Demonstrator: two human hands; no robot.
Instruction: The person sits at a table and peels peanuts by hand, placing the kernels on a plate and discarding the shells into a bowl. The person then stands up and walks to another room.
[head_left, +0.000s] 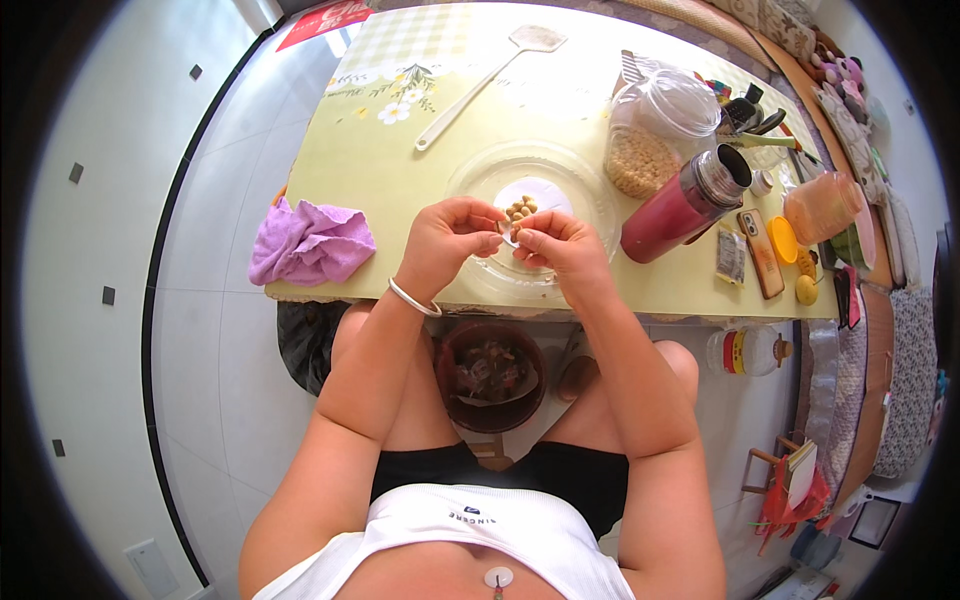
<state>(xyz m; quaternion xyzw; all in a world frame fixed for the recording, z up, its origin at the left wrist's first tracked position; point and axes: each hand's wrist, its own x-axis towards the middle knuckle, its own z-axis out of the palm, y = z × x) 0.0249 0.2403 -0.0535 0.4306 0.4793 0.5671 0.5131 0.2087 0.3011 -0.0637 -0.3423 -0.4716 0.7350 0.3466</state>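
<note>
My left hand (457, 236) and my right hand (564, 244) meet over a clear round plastic tray (465, 176) on the table. Between their fingertips is a small brownish nut or shell piece (514, 234), partly hidden by the fingers. Just beyond them, a little heap of tan nuts (523, 206) rests on a white disc (551, 193) in the middle of the tray. Right of the tray, a clear plastic jar (643, 157) holds many similar tan pieces. A dark red thermos flask (671, 214) stands without a cap near my right hand.
A purple cloth (311, 244) lies at the table's left corner. A white fly swatter (480, 94) lies behind the tray. To the right are a phone (761, 255), a yellow lid (782, 240) and an orange-tinted jar (821, 208). Below, a dark red bin (491, 420) holds scraps between the knees.
</note>
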